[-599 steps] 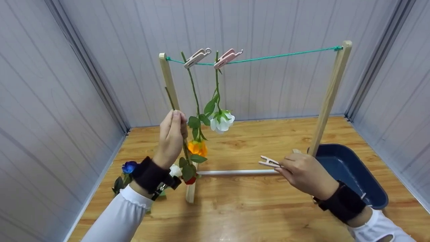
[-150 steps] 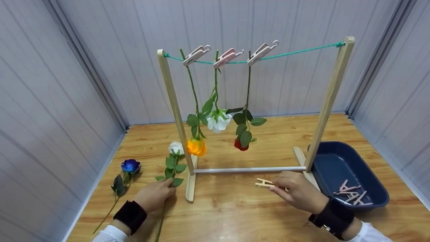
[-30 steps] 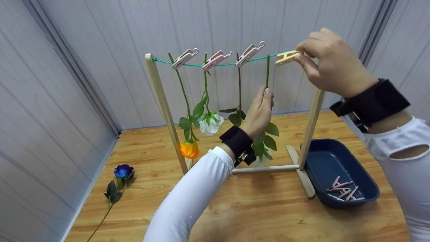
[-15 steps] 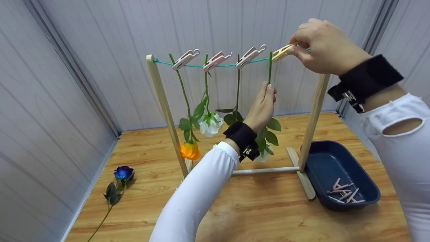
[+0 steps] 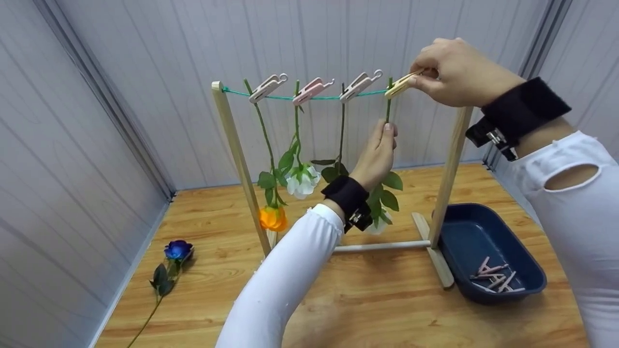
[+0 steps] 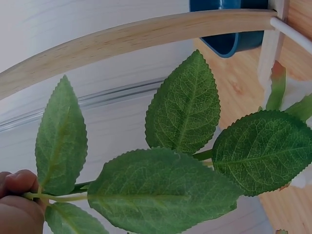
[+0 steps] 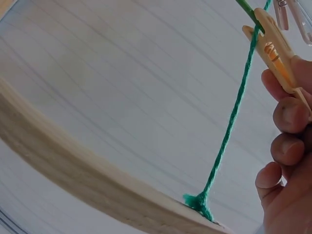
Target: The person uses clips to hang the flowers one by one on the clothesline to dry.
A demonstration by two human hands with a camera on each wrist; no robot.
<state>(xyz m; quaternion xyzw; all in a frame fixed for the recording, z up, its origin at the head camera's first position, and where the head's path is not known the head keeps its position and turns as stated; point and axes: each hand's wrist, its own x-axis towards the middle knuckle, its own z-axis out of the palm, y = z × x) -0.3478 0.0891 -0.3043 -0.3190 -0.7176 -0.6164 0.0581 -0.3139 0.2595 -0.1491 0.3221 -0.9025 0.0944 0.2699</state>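
Note:
My left hand (image 5: 377,157) holds the green stem of a white rose (image 5: 379,224), which hangs head down beneath the line; its leaves (image 6: 165,190) fill the left wrist view. With thumb and fingers my right hand (image 5: 457,72) pinches a yellow clothespin (image 5: 399,87). In the right wrist view, the tip of this clothespin (image 7: 275,53) sits over the green cord (image 7: 234,112) and the stem end. Further left on the cord, clothespins hold an orange rose (image 5: 273,218), another white rose (image 5: 303,181) and a dark stem (image 5: 343,125) whose bloom is hidden behind my left arm.
The cord spans two wooden posts (image 5: 237,145) joined low down by a white bar (image 5: 387,246). A blue rose (image 5: 178,250) lies on the table at left. Beside the right post stands a dark blue tub (image 5: 469,232) with several clothespins (image 5: 495,275) in it.
Since the oldest frame, the red rose was clipped up. The second white rose was lifted from the table to the cord. In the last second the yellow clothespin moved left onto its stem.

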